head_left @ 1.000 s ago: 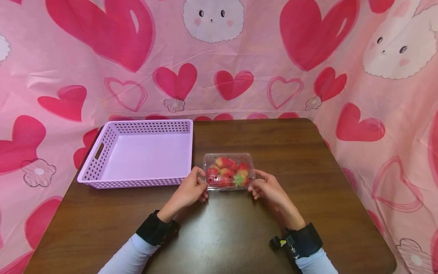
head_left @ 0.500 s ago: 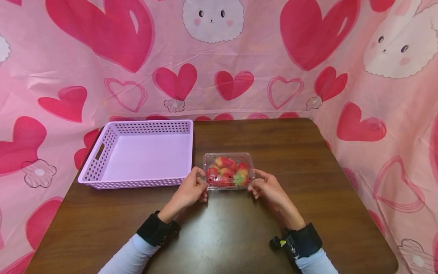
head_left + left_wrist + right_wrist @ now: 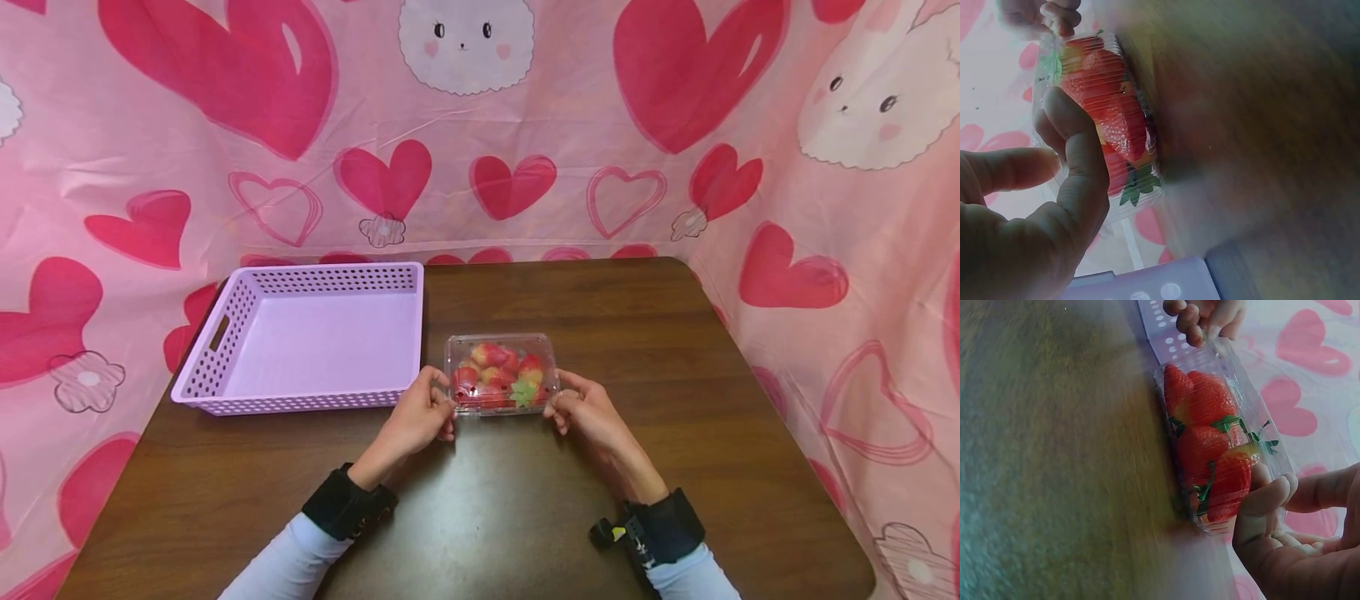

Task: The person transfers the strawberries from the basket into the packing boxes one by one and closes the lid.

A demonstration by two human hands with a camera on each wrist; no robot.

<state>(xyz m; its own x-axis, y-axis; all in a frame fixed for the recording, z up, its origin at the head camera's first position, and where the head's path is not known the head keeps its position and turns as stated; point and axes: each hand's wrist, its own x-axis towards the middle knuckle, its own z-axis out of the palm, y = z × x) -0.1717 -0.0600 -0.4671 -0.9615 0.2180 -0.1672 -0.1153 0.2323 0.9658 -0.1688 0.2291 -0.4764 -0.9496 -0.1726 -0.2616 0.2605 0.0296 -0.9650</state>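
Observation:
A clear plastic strawberry box point(image 3: 501, 411) stands near the middle of the table, its lid down over several red strawberries point(image 3: 495, 377). Thumb and fingers of my left hand point(image 3: 420, 412) pinch the front left corner at the lid's edge. On the opposite side, my right hand point(image 3: 596, 421) pinches the front right corner in the same way. The left wrist view shows the ribbed side wall of the box point(image 3: 1119, 112) past the curled fingers. Red berries with green leaves point(image 3: 1210, 447) press against the wall in the right wrist view.
Left of the box sits a shallow lilac basket point(image 3: 322, 342) with perforated walls, its right side close to my left hand. Both stand on a brown wooden table point(image 3: 600, 308). Pink heart-patterned cloth point(image 3: 510, 233) hangs behind and along the sides.

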